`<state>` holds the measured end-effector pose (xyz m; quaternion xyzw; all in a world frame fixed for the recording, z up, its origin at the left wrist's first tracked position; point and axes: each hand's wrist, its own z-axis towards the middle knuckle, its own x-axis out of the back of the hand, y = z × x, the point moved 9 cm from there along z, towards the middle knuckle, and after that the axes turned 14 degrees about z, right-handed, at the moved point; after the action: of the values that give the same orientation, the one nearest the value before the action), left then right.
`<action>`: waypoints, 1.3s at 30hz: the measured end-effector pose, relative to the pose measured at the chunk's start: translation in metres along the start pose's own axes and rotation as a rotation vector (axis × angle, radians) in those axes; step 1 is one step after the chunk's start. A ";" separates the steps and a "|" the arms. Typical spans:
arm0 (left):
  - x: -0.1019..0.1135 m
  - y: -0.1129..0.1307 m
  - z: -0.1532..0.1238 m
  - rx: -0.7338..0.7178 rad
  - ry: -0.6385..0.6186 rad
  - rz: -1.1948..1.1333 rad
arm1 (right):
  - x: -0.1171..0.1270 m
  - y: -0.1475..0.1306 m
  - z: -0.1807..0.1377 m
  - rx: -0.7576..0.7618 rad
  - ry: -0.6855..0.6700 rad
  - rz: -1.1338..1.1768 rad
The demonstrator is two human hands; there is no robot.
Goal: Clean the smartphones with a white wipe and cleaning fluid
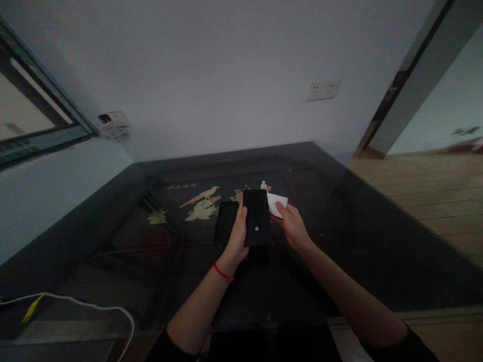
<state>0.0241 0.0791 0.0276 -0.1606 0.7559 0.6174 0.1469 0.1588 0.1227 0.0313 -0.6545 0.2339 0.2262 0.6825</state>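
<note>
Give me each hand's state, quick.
Left hand: closed on the black phone.
Right hand: holding the white cloth.

Dark glass-topped bench with inlaid bird motif, standing against a pale wall and carrying a black phone case, a small white bottle and a white cable.

I am seeing open glass on the table right of my hands, and on the near left too. A black case is lying just left of the phone, and a small bottle is standing just beyond, blocking the far side.
</note>
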 end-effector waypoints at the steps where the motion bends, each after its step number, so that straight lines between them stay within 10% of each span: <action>1: 0.007 0.004 0.003 -0.050 0.054 0.005 | -0.001 0.003 -0.002 -0.033 0.008 0.012; 15: 0.020 0.029 0.007 -0.307 0.169 0.613 | -0.023 0.007 -0.025 -0.149 -0.025 0.162; 24: 0.017 0.009 0.005 0.008 0.025 0.291 | -0.042 -0.012 -0.032 -0.097 -0.168 0.128; 32: -0.033 -0.016 -0.019 0.303 -0.405 -0.260 | -0.013 -0.068 -0.015 0.395 -0.036 -0.269; 39: -0.041 -0.029 -0.023 0.294 -0.535 -0.244 | -0.061 -0.082 -0.046 0.739 -0.438 -0.914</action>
<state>0.0728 0.0536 0.0233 -0.0590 0.7466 0.5000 0.4348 0.1599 0.0729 0.1319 -0.3474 -0.1523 -0.0556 0.9236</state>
